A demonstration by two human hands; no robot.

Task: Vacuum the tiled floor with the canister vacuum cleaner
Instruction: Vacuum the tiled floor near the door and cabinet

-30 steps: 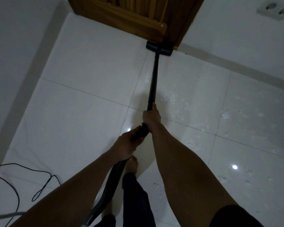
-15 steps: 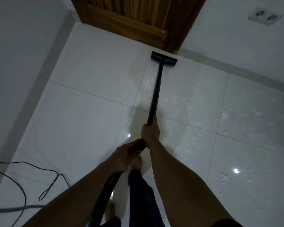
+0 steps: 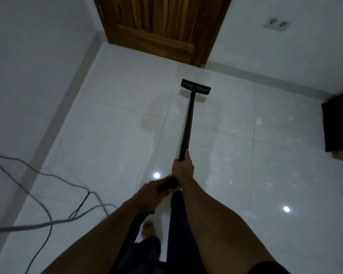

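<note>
A black vacuum wand runs from my hands out to its flat floor head, which lies on the white tiled floor a short way in front of the wooden door. My right hand grips the wand's lower end. Just behind it, my left hand grips the black handle. The black hose drops from the handle between my arms. The canister itself is out of view.
A wooden door closes the far side, with white walls left and right. Grey and black cables loop over the floor at the left. A dark object stands at the right edge. A wall socket sits upper right. My feet are under my hands.
The floor head has pulled back from the foot of the door toward me. Both hands keep their grip, and the view has shifted back so more floor and cable show.
</note>
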